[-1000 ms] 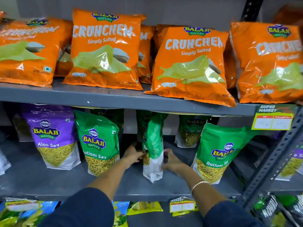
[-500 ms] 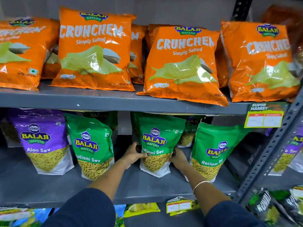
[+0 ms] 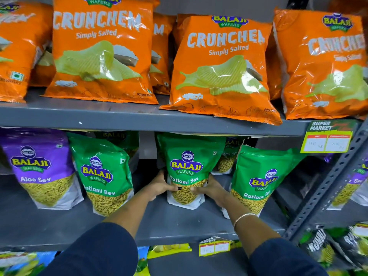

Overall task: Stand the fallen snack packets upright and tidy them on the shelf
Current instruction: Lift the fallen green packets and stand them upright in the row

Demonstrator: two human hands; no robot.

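Both hands are gripping a green sev packet (image 3: 188, 170) standing upright on the grey middle shelf (image 3: 169, 222). Left hand (image 3: 160, 187) is clasping its left edge and right hand (image 3: 212, 189) its right edge, thumbs pressing the clear front window, the other fingers wrapping out of sight behind it. Two more green packets (image 3: 103, 176) are flanking it.

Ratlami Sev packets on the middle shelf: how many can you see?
5: front left, centre one held by both hands, front right, two partly hidden behind. More may be hidden.
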